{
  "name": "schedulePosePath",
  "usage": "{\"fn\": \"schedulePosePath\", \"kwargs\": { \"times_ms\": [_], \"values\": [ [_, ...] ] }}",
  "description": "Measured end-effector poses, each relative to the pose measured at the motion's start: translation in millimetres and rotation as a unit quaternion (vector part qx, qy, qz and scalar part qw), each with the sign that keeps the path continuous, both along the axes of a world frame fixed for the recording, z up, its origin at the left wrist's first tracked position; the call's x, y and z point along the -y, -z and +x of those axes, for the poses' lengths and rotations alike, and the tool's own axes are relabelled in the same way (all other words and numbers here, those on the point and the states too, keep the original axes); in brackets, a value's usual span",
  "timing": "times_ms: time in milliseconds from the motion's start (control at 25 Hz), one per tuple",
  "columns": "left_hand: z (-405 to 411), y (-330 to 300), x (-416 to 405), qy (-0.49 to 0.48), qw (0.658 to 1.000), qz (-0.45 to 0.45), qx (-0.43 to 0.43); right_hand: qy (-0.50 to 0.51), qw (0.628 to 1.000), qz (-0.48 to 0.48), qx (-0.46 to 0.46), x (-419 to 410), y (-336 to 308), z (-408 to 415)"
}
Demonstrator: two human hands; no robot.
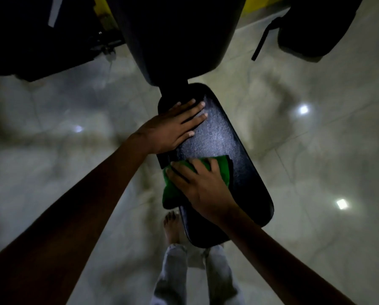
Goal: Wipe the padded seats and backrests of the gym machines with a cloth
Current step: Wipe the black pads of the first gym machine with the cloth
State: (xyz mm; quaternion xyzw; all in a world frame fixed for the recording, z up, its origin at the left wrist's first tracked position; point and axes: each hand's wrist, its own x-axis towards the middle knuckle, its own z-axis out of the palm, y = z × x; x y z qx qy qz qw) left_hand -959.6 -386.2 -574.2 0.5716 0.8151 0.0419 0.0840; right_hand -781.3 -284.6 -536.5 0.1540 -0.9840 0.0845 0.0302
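Note:
A black padded seat [230, 150] of a gym machine lies below me, long and rounded. A larger black backrest pad [175, 36] rises just beyond it. My left hand [175, 126] lies flat on the seat's far left part, fingers straight and spread. My right hand [199, 183] presses a green cloth [222, 170] onto the seat's near left side, fingers spread over it. Part of the cloth hangs off the seat's left edge.
Glossy pale tiled floor [316, 150] surrounds the seat, with light reflections. Dark machine parts [41, 40] stand at the upper left, and another black pad [316, 25] at the upper right. My bare foot [172, 225] and light trousers are beneath the seat's near end.

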Motion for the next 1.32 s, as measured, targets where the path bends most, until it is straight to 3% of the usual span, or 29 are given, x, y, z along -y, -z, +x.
{"fn": "schedulePosePath", "kwargs": {
  "times_ms": [240,360,520,800,880,1040,1200,1320],
  "values": [
    [24,0,7,0.030,1.000,0.004,0.000,-0.048,0.998,-0.024,-0.020,-8,0,87],
    [41,0,4,0.012,1.000,0.019,0.002,-0.061,0.998,-0.023,-0.012,-17,-2,73],
    [49,-2,1,-0.014,0.999,0.025,0.027,0.008,0.999,-0.031,-0.012,-1,2,50],
    [73,-6,5,-0.043,0.997,0.043,0.036,-0.159,0.987,0.009,0.012,-20,-2,113],
    [75,-3,5,-0.054,0.996,0.046,0.046,-0.114,0.993,0.002,-0.011,-36,0,91],
    [79,-3,4,-0.084,0.991,0.067,0.074,0.094,0.996,0.008,0.010,-77,1,81],
    [85,-2,2,-0.107,0.990,0.076,0.059,0.039,0.999,-0.009,0.028,-71,0,152],
    [86,0,2,-0.115,0.988,0.073,0.069,0.019,1.000,-0.010,0.019,-83,1,134]
  ]
}}
